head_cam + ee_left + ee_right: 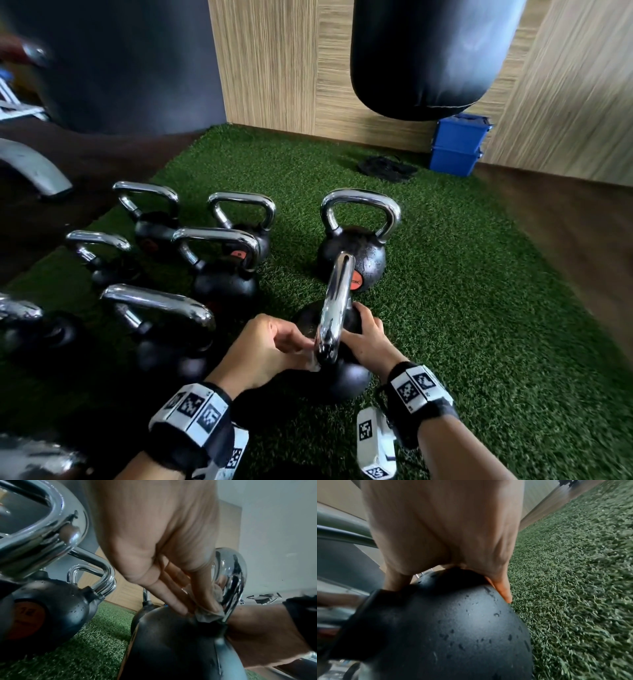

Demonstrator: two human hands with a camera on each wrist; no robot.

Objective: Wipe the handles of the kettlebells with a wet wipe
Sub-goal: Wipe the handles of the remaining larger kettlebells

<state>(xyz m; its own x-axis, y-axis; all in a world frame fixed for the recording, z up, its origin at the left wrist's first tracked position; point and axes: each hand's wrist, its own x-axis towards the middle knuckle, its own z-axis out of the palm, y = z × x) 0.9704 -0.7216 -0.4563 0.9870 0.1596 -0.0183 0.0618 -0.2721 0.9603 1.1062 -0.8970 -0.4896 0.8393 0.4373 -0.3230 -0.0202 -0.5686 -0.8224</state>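
Note:
A black kettlebell [346, 377] stands on the turf just in front of me, its chrome handle [337, 301] turned edge-on. My left hand [301, 346] pinches a crumpled wet wipe [312, 363] against the near leg of that handle, low down where it meets the ball. The left wrist view shows the wipe [207, 615] bunched under the fingertips [180, 608] against the chrome handle [231, 582]. My right hand [363, 325] is cupped over the right side of the ball. In the right wrist view its fingers [503, 592] and thumb curve round the wet-speckled black body [453, 628].
Several more chrome-handled kettlebells [219, 260] crowd the left of the green turf [479, 308]; another one [356, 246] stands just behind. A black punching bag [428, 58] hangs at the back. Below it are stacked blue boxes [457, 144] and black sandals [387, 168].

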